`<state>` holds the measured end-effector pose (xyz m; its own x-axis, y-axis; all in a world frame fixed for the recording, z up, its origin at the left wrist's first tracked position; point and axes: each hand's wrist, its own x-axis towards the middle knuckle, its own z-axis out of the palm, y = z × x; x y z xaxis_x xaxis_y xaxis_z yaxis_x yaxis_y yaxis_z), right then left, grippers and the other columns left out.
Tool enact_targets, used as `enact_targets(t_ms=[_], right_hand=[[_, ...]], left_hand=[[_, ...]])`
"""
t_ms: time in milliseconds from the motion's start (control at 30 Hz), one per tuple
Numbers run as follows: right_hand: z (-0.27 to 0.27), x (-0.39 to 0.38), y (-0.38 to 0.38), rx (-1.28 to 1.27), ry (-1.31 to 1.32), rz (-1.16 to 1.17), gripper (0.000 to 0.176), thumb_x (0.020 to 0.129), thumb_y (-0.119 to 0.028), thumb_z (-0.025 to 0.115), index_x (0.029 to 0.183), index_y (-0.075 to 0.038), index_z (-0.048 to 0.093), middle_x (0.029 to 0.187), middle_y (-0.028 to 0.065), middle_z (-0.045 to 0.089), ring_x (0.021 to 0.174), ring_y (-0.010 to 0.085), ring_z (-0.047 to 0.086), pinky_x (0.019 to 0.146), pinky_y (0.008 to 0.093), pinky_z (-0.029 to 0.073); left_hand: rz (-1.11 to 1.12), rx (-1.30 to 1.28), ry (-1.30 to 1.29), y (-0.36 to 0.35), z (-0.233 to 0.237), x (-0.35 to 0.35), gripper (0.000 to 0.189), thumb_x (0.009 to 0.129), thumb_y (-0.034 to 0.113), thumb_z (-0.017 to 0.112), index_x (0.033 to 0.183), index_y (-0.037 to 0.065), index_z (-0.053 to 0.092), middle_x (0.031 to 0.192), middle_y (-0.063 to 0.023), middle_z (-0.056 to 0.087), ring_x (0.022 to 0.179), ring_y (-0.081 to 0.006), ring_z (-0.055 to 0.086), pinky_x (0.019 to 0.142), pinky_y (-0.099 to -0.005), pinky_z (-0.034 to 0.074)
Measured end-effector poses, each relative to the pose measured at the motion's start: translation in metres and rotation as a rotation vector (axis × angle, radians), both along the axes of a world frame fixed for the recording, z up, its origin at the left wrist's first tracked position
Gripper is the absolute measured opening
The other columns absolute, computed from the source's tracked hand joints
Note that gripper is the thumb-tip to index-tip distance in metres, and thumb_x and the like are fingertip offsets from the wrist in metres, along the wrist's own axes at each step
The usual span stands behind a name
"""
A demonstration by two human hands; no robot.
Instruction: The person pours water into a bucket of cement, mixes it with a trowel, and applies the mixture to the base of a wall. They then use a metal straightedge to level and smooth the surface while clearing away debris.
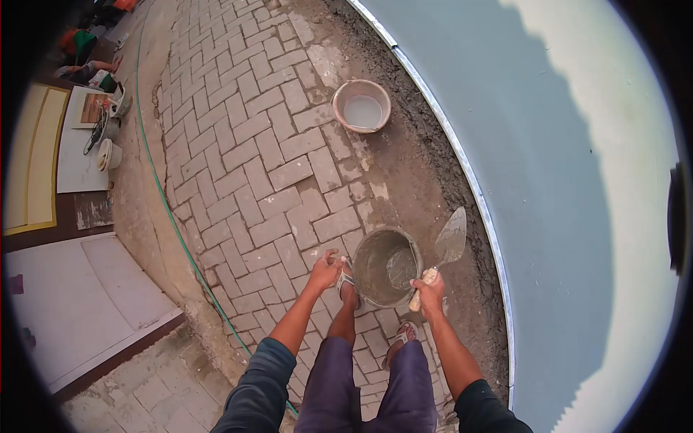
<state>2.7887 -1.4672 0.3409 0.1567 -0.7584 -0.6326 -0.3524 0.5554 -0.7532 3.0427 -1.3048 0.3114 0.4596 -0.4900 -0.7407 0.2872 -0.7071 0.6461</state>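
Observation:
My right hand [429, 291] is closed around the pale, worn handle of a pointed trowel [452, 237], whose blade is smeared with grey mortar and points away from me. Just left of that hand stands a round mortar bucket [368, 263], its walls coated in grey and some wet mix at the bottom. My left hand [326, 272] is left of the bucket, above my sandalled foot. Its fingers are loosely bent and slightly apart, with nothing visible in them.
Farther ahead sits a basin [349, 124] of cloudy liquid. A metal-edged, partly grey-coated wall [520, 180] curves along the right, with a dirt strip beside it. A green hose [173, 222] crosses the paving [245, 166]. People and a white bucket [109, 154] are at left.

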Motion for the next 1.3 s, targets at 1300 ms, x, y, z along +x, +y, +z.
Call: enact_targets(t_ms=[1300], right_hand=[[-0.075, 0.063, -0.057, -0.044, 0.638, 0.311, 0.044, 0.084, -0.017, 0.075, 0.117, 0.003, 0.054, 0.091, 0.0138, 0.070, 0.080, 0.0224, 0.066, 0.075, 0.0358, 0.052]], left_hand=[[0.320, -0.271, -0.021, -0.227, -0.060, 0.296, 0.033, 0.084, -0.003, 0.059, 0.116, 0.001, 0.051, 0.110, -0.0124, 0.061, 0.095, -0.0191, 0.063, 0.076, -0.0362, 0.056]])
